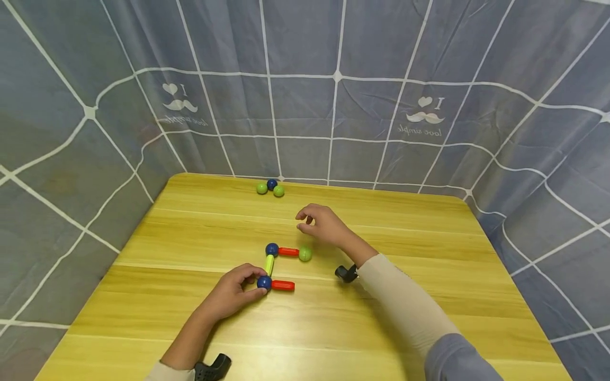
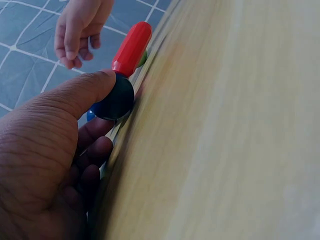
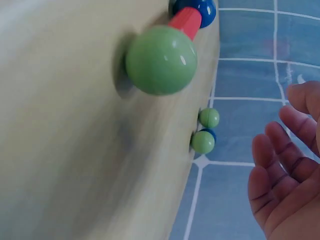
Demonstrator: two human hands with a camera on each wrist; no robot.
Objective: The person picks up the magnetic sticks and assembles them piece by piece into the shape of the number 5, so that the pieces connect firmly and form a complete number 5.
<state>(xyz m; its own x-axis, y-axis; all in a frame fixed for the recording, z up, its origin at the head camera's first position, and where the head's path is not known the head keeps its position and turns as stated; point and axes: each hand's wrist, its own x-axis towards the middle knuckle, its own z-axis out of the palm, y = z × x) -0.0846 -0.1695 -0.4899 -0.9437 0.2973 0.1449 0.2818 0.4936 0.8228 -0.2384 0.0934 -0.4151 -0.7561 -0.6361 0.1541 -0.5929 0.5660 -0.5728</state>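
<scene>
My left hand [image 1: 233,293] pinches the near blue ball [image 1: 264,283] between thumb and fingers. From that ball a red rod [image 1: 283,286] points right with its far end free. A yellow-green rod [image 1: 269,264] links it to a second blue ball [image 1: 272,249]. Another red rod [image 1: 288,252] runs from there to a green ball [image 1: 305,254]. Above the table, just beyond the green ball, my right hand [image 1: 324,225] hovers with loosely bent fingers and nothing in them. The right wrist view shows this hand [image 3: 290,175] apart from the green ball [image 3: 161,60].
Near the table's back edge sit two loose green balls [image 1: 261,188] and a blue ball [image 1: 271,184], close together. The wooden table [image 1: 381,328] meets a grey curtain [image 1: 305,106] with white lines at the back and sides.
</scene>
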